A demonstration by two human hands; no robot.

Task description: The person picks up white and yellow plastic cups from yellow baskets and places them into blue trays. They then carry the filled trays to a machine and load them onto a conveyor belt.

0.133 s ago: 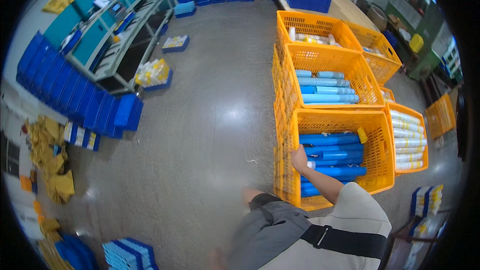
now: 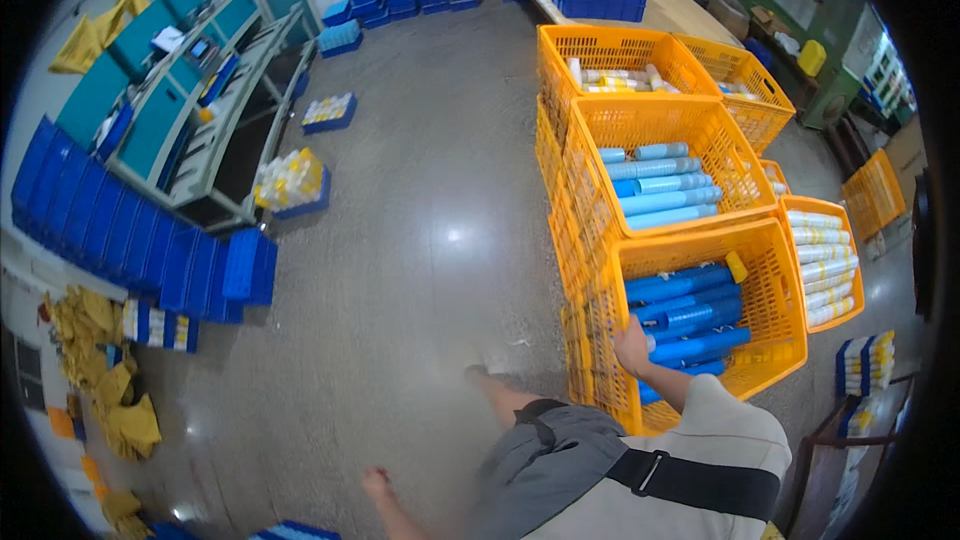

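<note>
My right hand (image 2: pixel 632 345) is closed over the left rim of the nearest orange crate (image 2: pixel 712 236), a slotted plastic box on top of a stack. Inside that crate lie several dark blue rolls (image 2: pixel 700 347), with a small yellow piece (image 2: pixel 737 266) at the far right corner. My right fingertips are partly hidden by the hand itself. Low in the picture, my left hand (image 2: pixel 376 483) hangs over the floor beside my leg, away from any object. It is small and blurred, so its finger shape is unclear.
Beyond stands another orange crate of light blue rolls (image 2: pixel 668 197). White rolls (image 2: pixel 824 260) fill a crate to the right. Nested blue bins (image 2: pixel 110 225) line the left, near a teal-panelled machine (image 2: pixel 150 140). A small blue bin with yellow-white packs (image 2: pixel 295 180) sits on the floor.
The view has turned slightly, so the left-side bins shift left and the nearest crate sits tilted and lower right. My left hand has come further into view. My right hand stays on the rim.
</note>
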